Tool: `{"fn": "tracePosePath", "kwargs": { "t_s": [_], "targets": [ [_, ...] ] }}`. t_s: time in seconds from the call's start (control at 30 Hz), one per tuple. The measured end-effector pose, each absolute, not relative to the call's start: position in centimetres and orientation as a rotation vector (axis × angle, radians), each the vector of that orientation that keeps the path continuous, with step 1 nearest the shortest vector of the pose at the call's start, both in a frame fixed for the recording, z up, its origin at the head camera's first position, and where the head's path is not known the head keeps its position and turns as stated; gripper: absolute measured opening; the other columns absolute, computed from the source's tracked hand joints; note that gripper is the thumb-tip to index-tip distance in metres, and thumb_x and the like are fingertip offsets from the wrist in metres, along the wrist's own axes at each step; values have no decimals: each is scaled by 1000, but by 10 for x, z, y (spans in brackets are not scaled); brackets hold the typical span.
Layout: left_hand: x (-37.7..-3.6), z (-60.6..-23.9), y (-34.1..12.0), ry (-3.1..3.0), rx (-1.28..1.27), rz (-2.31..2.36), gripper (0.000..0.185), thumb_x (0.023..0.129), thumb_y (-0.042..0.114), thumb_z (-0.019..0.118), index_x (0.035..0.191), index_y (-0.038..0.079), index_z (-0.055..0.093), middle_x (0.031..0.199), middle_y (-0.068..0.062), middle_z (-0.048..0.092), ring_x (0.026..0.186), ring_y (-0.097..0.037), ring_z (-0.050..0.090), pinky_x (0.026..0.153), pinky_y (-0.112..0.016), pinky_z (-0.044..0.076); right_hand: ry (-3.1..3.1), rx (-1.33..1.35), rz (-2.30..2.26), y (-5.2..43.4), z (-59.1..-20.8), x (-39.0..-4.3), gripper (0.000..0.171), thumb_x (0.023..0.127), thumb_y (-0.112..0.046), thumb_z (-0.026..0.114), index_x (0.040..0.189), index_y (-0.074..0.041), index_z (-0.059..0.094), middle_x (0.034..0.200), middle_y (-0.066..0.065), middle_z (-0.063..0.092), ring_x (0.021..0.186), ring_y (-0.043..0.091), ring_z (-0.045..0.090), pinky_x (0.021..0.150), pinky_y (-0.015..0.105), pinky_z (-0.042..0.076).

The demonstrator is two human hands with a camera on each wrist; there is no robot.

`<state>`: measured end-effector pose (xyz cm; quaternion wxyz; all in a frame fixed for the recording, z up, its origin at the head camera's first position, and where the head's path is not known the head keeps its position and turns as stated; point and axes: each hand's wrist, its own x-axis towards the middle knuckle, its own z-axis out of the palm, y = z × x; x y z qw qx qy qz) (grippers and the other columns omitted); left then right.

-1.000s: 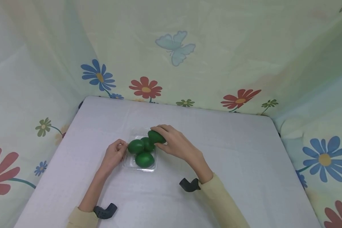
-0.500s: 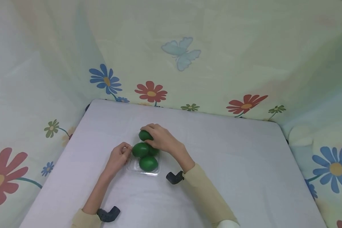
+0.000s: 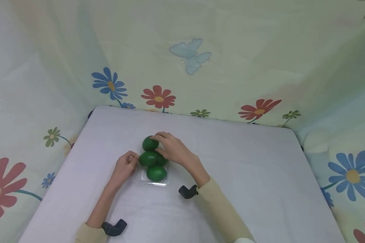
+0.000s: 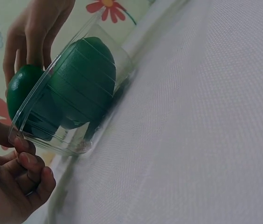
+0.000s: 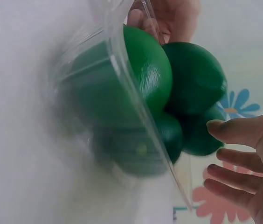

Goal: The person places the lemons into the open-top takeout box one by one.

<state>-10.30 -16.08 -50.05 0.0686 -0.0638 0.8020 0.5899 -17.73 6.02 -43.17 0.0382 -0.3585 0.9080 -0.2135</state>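
Several glossy green limes sit in a clear plastic container (image 3: 158, 184) on the table. My left hand (image 3: 124, 168) pinches the container's left rim between thumb and fingers, as the left wrist view shows. At the far end lies one lime (image 3: 149, 143), with my right hand (image 3: 175, 148) close by its right side. In the right wrist view the right thumb (image 5: 234, 130) overlaps that lime's edge, and the fingers are spread and relaxed. Another lime (image 5: 194, 77) rests high, standing above the rim. The front lime (image 3: 156, 173) is nearest the person; one more is partly hidden under the right hand.
A white cloth covers the table (image 3: 237, 168). Behind and at both sides hangs a pale curtain (image 3: 231, 60) printed with flowers and a butterfly. Dark wrist-worn devices, the left one (image 3: 114, 227) and the right one (image 3: 188, 191), stick out beside the sleeves.
My right hand has moved left with a lime and set it down at the container's far end, and its fingers have loosened. The left hand keeps its hold on the rim.
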Motion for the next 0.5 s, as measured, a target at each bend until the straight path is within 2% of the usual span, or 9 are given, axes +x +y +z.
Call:
{"fn": "tracePosePath", "kwargs": {
  "t_s": [0.17,0.5],
  "targets": [
    [-102,-497,-164,2453,-209,1739,20,105,14,50,112,-1,60,63,2,52,55,-11,48,54,-24,40,2759,-1049,-843,87,-432,-161,44,96,-14,74,138,-14,62,142,7,61,134,26,57,108,43,49],
    [-103,-498,-168,2530,-188,1699,24,109,21,49,110,-1,60,64,2,52,57,-14,48,54,-24,40,2836,-933,-949,147,-442,-131,38,94,-11,75,131,-12,67,137,6,65,128,25,62,101,42,54]
  ]
}}
